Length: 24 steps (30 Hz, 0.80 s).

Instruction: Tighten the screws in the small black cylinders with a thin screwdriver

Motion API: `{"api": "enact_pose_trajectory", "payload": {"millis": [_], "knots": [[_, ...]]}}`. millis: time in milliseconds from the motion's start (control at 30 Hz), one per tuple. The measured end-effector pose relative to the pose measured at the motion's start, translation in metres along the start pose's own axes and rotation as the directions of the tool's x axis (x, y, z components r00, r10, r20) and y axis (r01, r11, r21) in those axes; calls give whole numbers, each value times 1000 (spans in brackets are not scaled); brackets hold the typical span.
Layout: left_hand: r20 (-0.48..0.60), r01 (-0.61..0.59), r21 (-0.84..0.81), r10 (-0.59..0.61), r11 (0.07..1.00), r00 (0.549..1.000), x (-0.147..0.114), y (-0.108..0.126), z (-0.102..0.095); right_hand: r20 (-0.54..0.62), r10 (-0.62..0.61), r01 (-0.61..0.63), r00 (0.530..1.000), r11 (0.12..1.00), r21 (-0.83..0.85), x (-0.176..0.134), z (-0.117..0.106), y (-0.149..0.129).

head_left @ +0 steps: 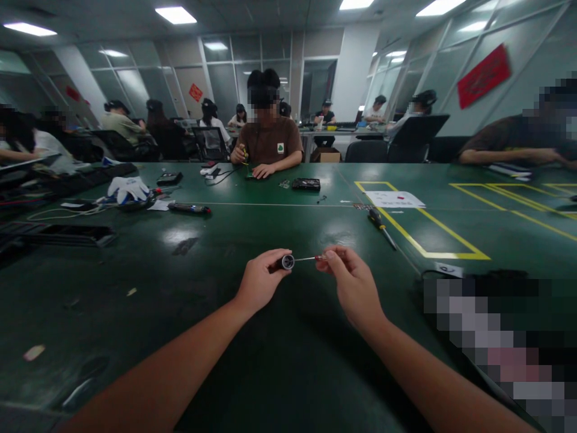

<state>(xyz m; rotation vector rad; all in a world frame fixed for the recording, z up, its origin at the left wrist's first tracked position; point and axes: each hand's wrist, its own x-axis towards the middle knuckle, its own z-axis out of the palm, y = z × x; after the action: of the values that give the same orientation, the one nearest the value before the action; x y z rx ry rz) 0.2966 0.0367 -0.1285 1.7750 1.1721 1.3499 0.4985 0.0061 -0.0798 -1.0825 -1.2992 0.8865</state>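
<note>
My left hand [264, 278] is closed round a small dark cylindrical part [286, 262] whose round, pale-rimmed end faces me. What the part is exactly, I cannot make out. Between thumb and fingers, my right hand [354, 279] pinches the reddish handle of a thin screwdriver [311, 258]. Its metal shaft points left, and the tip is at the round end of the part; whether it touches is too small to tell. Both hands are raised over the green table [279, 361]. Beyond my right hand lies a yellow-and-black screwdriver [381, 227].
White gloves [128, 190], a dark pen-like tool [189, 208] and cables lie at the left. A black box-shaped device [306, 184] rests farther back, near a paper sheet [394, 199] and yellow tape outlines. Across the table a person [273, 141] works with a tool.
</note>
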Motion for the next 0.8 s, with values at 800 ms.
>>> {"api": "enact_pose_trajectory", "payload": {"millis": [800], "knots": [[-33,-27,52,29,998,999,2,5,-4,58,-137,147,989,961,-234,-1,-6,-1]]}}
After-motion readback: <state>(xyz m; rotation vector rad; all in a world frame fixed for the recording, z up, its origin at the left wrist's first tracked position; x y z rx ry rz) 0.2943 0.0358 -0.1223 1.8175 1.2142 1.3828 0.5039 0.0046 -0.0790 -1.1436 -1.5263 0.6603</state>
